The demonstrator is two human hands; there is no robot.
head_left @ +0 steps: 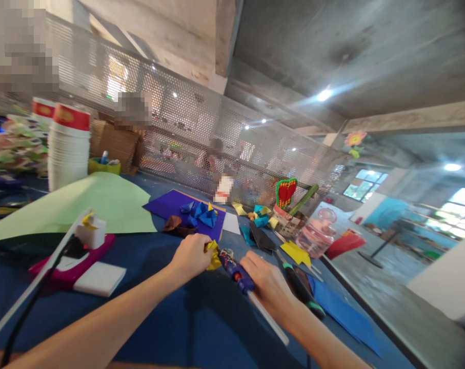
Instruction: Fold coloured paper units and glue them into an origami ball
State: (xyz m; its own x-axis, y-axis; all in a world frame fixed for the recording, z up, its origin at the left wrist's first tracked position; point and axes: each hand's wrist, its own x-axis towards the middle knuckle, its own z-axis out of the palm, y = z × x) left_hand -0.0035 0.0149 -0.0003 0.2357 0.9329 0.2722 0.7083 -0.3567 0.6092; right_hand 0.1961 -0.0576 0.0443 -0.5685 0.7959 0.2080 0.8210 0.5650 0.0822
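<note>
My left hand (191,258) pinches a small piece of folded yellow paper (214,256) near the middle of the table. Wrapped around a blue hot glue gun (238,274) is my right hand (266,279); a long white glue stick (268,319) sticks out of its rear toward me. The gun's nozzle points at the yellow paper, close to it; whether they touch I cannot tell. Behind my hands, folded blue paper pieces (203,213) lie on purple paper (168,202), with a brown folded piece (175,224) beside them. Black folded paper (262,237) lies beyond my right hand.
Scissors (299,287) and blue sheets (343,312) lie right of my right arm. A pink clear bottle (317,236) stands near the right edge. At left are a pale green sheet (113,200), stacked paper cups (68,154) and a magenta object (78,261). A perforated screen (186,118) stands behind.
</note>
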